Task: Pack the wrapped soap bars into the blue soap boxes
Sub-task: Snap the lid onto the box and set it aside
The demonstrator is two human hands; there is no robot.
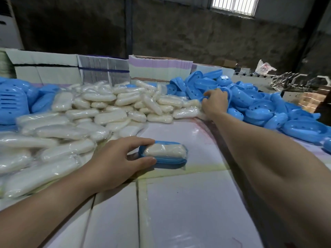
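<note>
A blue soap box half lies on the work surface in front of me with a wrapped white soap bar resting in it. My left hand grips the left end of this box between thumb and fingers. Further back on the right, my right hand reaches into the heap of blue soap box halves and closes on one blue piece at the heap's left edge. A large pile of wrapped soap bars covers the left and middle of the surface.
More blue box parts lie at the far left. Bundled stacks of flat cartons stand behind the piles. The pale lilac work surface stretches toward me. Metal clutter and a plastic bag sit at the back right.
</note>
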